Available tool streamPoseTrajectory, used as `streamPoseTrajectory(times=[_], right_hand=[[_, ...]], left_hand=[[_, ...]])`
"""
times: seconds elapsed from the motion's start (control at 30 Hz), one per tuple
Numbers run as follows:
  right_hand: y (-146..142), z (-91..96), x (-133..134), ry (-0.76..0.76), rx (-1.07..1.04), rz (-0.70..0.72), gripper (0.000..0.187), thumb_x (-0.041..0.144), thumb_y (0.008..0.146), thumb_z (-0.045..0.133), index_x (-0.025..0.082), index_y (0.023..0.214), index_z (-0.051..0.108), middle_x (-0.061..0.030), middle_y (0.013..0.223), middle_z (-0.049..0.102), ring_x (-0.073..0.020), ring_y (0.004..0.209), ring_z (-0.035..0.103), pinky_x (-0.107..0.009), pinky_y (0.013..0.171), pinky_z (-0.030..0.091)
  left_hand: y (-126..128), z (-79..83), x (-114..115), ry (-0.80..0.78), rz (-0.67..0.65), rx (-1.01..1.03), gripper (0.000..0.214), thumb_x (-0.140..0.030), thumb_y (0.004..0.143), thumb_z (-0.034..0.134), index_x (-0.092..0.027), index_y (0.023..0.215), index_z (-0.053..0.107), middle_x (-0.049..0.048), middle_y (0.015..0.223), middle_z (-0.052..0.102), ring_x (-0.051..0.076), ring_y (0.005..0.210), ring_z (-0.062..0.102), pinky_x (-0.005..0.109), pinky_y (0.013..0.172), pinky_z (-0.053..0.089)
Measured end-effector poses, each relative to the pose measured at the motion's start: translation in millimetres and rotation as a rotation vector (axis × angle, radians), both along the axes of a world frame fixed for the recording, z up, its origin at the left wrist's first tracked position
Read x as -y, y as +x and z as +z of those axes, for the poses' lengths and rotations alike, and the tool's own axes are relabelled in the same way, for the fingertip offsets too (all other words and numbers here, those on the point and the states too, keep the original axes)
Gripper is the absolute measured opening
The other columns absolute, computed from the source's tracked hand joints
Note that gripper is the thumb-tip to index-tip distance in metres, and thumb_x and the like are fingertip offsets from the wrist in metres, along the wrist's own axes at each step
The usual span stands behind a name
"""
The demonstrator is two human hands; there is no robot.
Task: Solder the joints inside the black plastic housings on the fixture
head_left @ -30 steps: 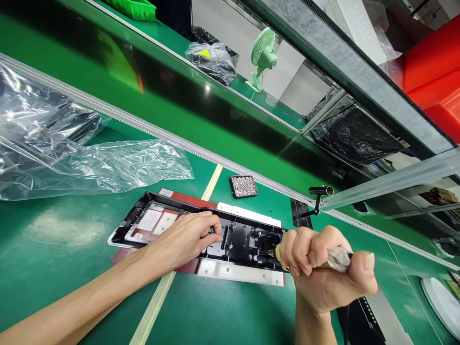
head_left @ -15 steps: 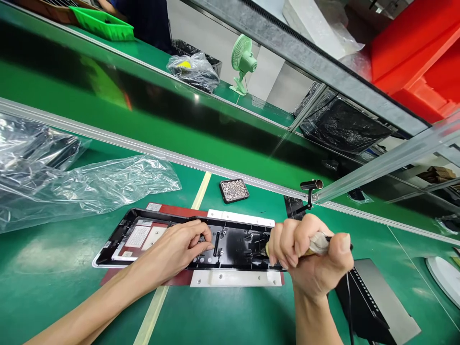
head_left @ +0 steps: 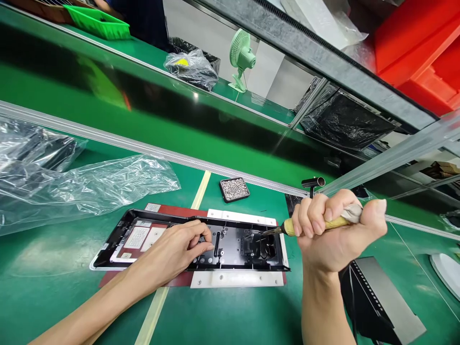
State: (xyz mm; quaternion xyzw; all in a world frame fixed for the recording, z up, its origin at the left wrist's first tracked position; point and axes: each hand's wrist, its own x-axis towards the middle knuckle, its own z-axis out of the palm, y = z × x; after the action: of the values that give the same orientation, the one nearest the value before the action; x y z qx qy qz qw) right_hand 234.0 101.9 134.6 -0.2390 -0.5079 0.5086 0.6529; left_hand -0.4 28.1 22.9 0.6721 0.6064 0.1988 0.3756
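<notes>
A long black plastic housing (head_left: 235,249) lies on a dark red board with white blocks (head_left: 235,279) along its edges. My left hand (head_left: 187,242) rests over the middle of the housing. Its thumb and index finger are drawn together in a pinch; whatever sits between them is too small to make out. In my right hand (head_left: 330,225) is a corded soldering iron (head_left: 293,227) with a yellow handle, the fist wrapped round it. Its metal tip points left, over the right end of the housing. Behind the housing stands a small black dish (head_left: 225,191) of tiny metal pieces.
Clear plastic bags (head_left: 89,187) spread over the left of the green table. A black and grey panel (head_left: 386,297) lies at the right, and a metal tube holder (head_left: 313,182) stands behind my right hand. Across the divider are a green fan (head_left: 240,55) and a person in dark clothes (head_left: 145,21).
My right hand has lifted and shifted to the right with the soldering iron, so more of its shaft and the housing's right end show. My left hand has stayed in place.
</notes>
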Motion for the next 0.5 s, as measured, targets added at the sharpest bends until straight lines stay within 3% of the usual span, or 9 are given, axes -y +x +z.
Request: streamPoseTrajectory(times=[0.5], right_hand=[[-21,-6.8,6,-0.039,0.078,0.063,0.055,0.059,0.095,0.038,0.021,0.056,0.046,0.0047,0.040,0.040,-0.0107,0.032,0.037,-0.024,0.030,0.036]], left_hand=[[-2,-5.3,1,0.047,-0.007,0.031,0.020,-0.040,0.094,0.053,-0.024,0.086,0.063,-0.0038,0.071,0.047,0.013,0.059,0.044,0.026,0.057,0.030]])
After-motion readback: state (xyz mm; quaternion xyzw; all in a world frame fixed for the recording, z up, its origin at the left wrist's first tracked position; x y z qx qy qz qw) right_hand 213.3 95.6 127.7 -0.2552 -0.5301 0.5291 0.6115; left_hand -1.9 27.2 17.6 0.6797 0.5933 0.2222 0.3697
